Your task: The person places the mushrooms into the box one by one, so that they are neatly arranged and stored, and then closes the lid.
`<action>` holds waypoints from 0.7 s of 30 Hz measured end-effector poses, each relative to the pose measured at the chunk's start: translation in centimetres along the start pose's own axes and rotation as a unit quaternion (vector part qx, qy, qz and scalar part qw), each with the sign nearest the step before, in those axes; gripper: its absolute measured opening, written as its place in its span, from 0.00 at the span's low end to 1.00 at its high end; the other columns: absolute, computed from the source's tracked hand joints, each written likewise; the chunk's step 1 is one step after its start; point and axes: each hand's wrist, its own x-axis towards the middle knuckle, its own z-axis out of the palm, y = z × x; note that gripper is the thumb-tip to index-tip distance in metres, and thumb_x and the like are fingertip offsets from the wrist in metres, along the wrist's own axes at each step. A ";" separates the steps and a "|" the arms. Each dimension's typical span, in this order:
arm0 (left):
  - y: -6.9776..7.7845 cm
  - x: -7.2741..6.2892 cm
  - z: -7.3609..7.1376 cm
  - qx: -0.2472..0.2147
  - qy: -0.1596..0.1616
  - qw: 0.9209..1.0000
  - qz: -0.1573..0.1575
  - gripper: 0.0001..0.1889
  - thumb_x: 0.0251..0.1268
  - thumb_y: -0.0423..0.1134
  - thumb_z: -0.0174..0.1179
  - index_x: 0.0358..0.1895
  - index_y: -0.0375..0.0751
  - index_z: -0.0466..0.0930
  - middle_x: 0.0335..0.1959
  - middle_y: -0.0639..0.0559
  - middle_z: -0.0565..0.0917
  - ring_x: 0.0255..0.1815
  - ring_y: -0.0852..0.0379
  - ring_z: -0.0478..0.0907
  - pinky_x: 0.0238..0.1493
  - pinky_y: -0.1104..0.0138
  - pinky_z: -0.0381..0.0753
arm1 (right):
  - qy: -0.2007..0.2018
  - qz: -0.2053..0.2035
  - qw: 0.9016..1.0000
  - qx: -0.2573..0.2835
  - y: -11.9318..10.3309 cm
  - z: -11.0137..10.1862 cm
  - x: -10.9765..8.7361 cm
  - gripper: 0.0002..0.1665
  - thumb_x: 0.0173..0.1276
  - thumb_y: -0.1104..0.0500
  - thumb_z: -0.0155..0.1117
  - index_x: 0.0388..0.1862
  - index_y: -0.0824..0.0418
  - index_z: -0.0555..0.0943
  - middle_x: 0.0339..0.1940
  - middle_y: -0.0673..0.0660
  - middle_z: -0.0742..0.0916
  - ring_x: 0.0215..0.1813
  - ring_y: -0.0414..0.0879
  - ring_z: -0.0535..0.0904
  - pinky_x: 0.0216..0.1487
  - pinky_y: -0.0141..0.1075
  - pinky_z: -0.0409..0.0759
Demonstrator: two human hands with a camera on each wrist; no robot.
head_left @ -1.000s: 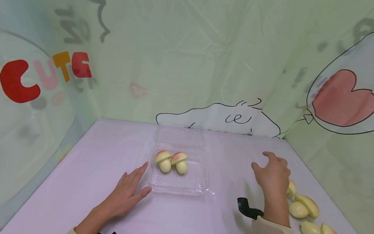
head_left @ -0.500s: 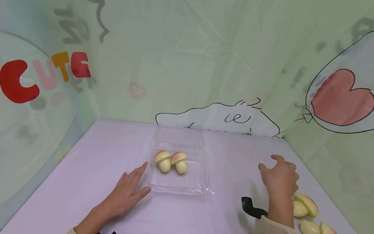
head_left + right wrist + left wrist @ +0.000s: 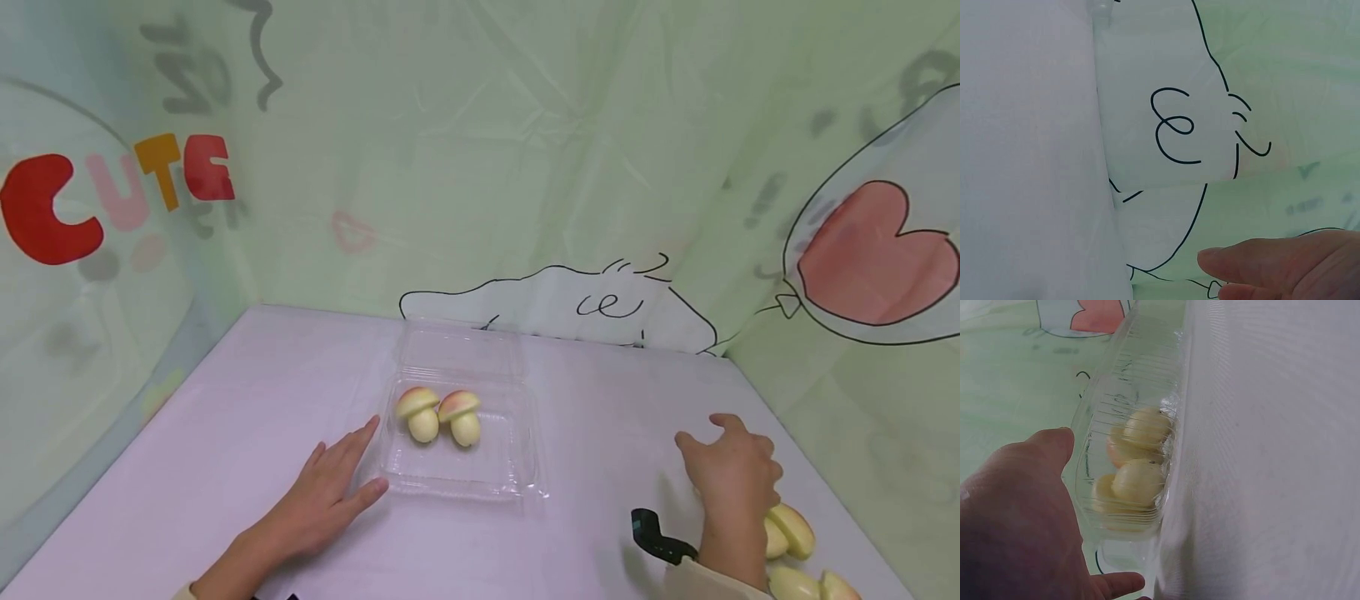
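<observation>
A clear plastic clamshell box (image 3: 495, 467) stands with its lid (image 3: 459, 350) laid back. Two cream mushroom-shaped pieces with reddish caps sit side by side in its left half, the left piece (image 3: 423, 423) and the right piece (image 3: 466, 427). My left hand (image 3: 326, 492) lies flat beside the box's left side, fingers straight and thumb near its front corner. My right hand (image 3: 735, 471) hovers at the right, thumb and fingers spread and bent, partly covering another mushroom-shaped piece (image 3: 792, 532). Nothing shows between thumb and fingers; the space below the palm is hidden.
One more mushroom-shaped piece (image 3: 795, 583) lies at the front right, cut by the frame edge. A black bent device (image 3: 660, 537) sits at my right wrist. Printed green cloth walls (image 3: 480, 167) enclose the pale table (image 3: 585, 433) at the back and sides.
My right hand has moved to the right and a little nearer, now covering more of the mushroom-shaped pieces there. My left hand and the box have stayed in place.
</observation>
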 end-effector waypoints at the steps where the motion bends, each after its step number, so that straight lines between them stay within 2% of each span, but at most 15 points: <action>1: 0.0 0.0 0.0 0.000 0.000 1.000 0.000 0.39 0.79 0.58 0.53 0.85 0.53 0.49 0.79 0.46 0.67 0.79 0.40 0.64 0.75 0.30 0.51 | -0.001 0.002 1.000 0.000 0.1 0.0 0.1 0.42 0.72 0.47 0.57 0.77 0.67 0.61 0.70 0.87 0.60 0.67 0.85 0.57 0.57 0.76 0.63; 12: 0.1 0.0 0.0 0.002 0.001 1.000 0.004 0.39 0.79 0.58 0.53 0.85 0.52 0.50 0.80 0.46 0.67 0.79 0.39 0.64 0.75 0.30 0.51 | -0.016 0.014 1.000 -0.008 1.3 0.0 0.7 0.43 0.72 0.45 0.57 0.76 0.68 0.61 0.68 0.88 0.60 0.64 0.85 0.58 0.52 0.74 0.70; 21: 0.1 0.0 -0.1 0.001 -0.004 1.000 -0.001 0.39 0.79 0.58 0.52 0.85 0.54 0.48 0.80 0.46 0.66 0.79 0.38 0.64 0.75 0.30 0.51 | -0.035 0.022 0.999 -0.012 2.0 0.2 1.0 0.44 0.72 0.44 0.58 0.75 0.71 0.60 0.66 0.89 0.60 0.62 0.85 0.58 0.50 0.68 0.71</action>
